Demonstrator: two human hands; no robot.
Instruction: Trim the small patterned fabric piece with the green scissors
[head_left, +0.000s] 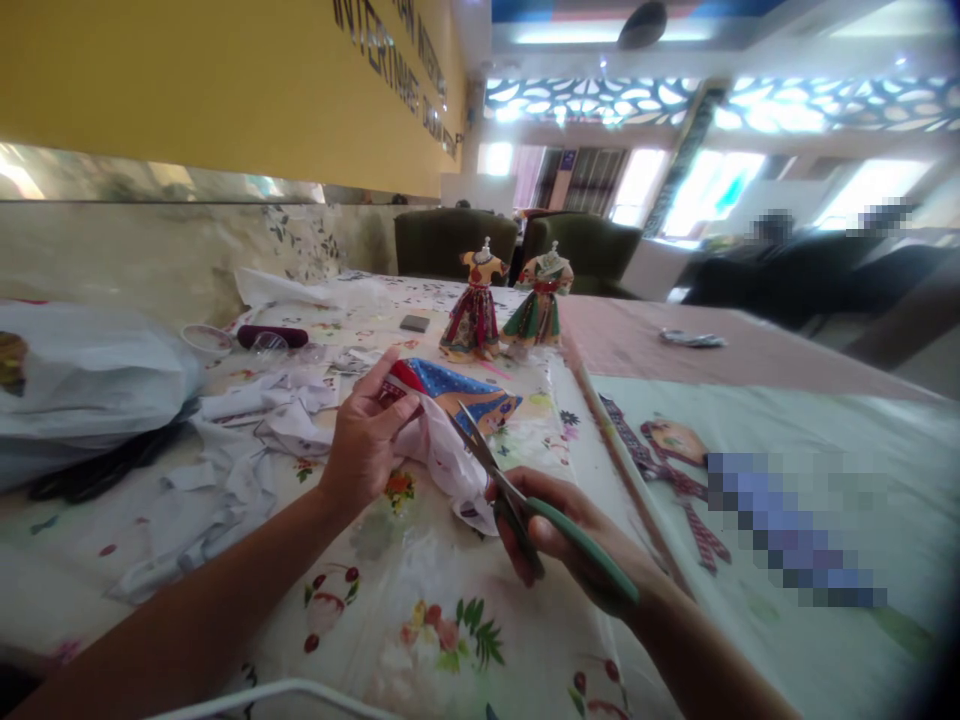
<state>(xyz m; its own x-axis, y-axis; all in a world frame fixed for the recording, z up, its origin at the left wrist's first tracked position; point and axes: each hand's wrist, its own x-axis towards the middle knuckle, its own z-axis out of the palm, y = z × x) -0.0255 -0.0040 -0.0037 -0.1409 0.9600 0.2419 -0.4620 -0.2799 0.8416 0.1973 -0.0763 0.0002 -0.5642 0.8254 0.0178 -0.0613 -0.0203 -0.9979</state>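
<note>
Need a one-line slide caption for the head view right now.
Left hand pinches a blue-and-red patterned fabric piece while the right hand holds green-handled scissors at its edge, over a floral tablecloth.

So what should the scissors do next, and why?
Probably close the blades. The right hand holds the green-handled scissors open, their tips at the blue patterned fabric, which the left hand holds up off the floral tablecloth.

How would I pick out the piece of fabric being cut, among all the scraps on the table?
On the floral tablecloth, look in front of the two miniature dress forms. The blue patterned fabric piece is pinched by the left hand, with the green-handled scissors at it. Unlike the white scraps nearby, it is blue with a red edge.
</note>
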